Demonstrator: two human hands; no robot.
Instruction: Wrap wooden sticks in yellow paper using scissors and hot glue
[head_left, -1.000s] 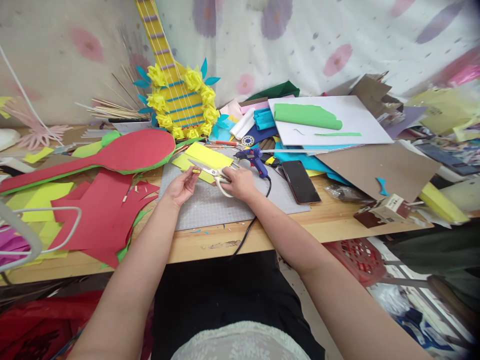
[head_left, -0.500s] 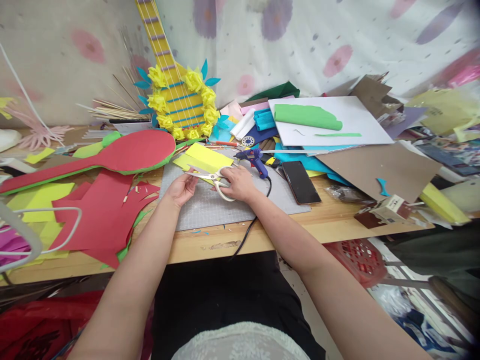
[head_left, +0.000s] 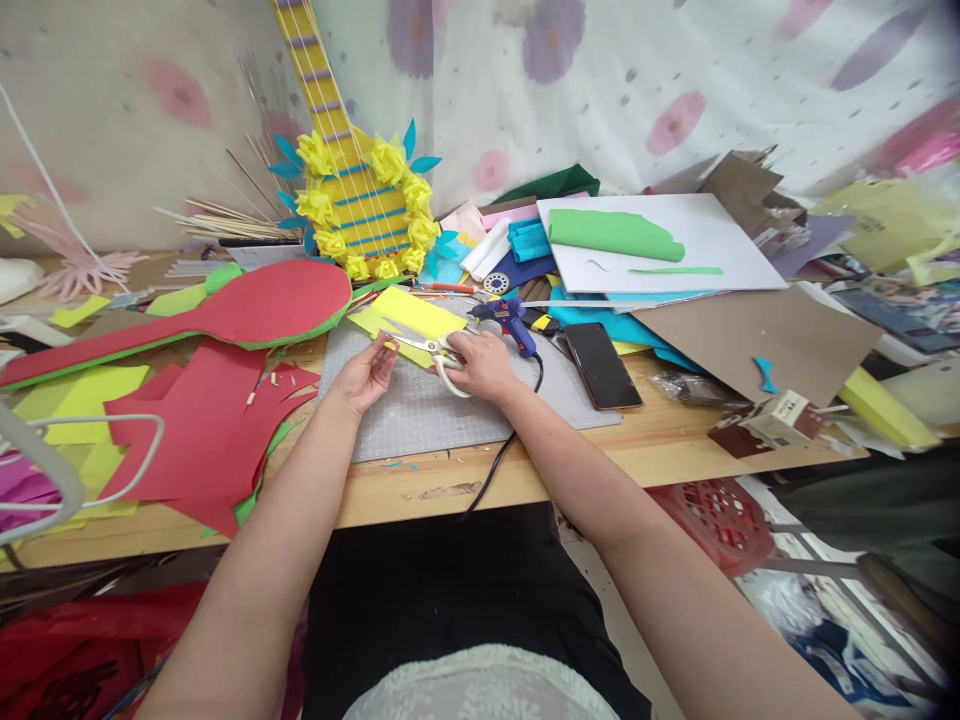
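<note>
My right hand [head_left: 484, 364] is closed around the cream handles of a pair of scissors [head_left: 433, 347], whose blades point left and look slightly parted. Facing it, my left hand [head_left: 364, 378] pinches a small yellow scrap of paper at the blade tips; thumb and fingers hide most of it. Just behind the blades, sheets of yellow paper [head_left: 420, 312] lie on the grey cutting mat [head_left: 420, 420]. A blue glue gun [head_left: 513, 322] rests beyond my right hand, its black cord running to the table's front edge.
A phone [head_left: 602, 365] lies right of the mat. On the left are a red guitar-shaped cutout [head_left: 277, 300] and red paper scraps [head_left: 202, 430]. A yellow paper guitar [head_left: 367, 205] leans at the back. A white board [head_left: 720, 235] bears green crepe paper.
The scissors have shifted slightly right and their handles have turned in my right hand. My left fingers have drawn nearer the blade tips, with a bit of yellow showing between them.
</note>
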